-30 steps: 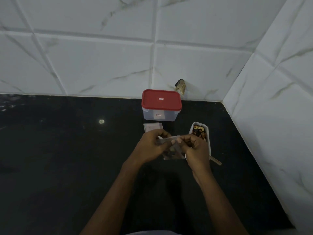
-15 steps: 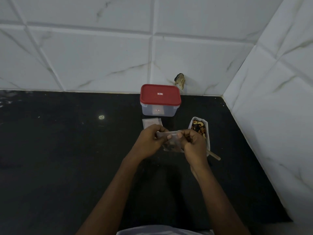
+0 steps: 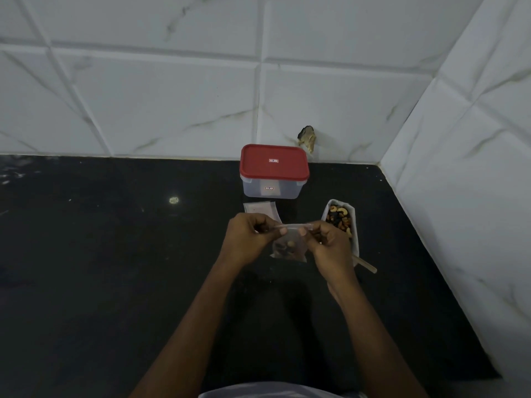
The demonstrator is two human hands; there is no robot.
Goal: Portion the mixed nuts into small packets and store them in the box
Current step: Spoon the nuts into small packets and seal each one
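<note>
Clear packet (image 3: 289, 245), nuts inside, both hands pinching top

left grip (image 3: 246, 239), right grip (image 3: 331, 246): tight pinches

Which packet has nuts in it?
The packet pinched by the left hand and right hand; the spare packet lying flat before the box looks empty.

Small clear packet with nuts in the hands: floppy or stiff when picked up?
Likely floppy: the packet hangs as thin film from its top strip, pinched by the left hand and right hand. Probably bottom-heavy, since the nuts sit low in it. Smooth film, so possibly slippery.
</note>
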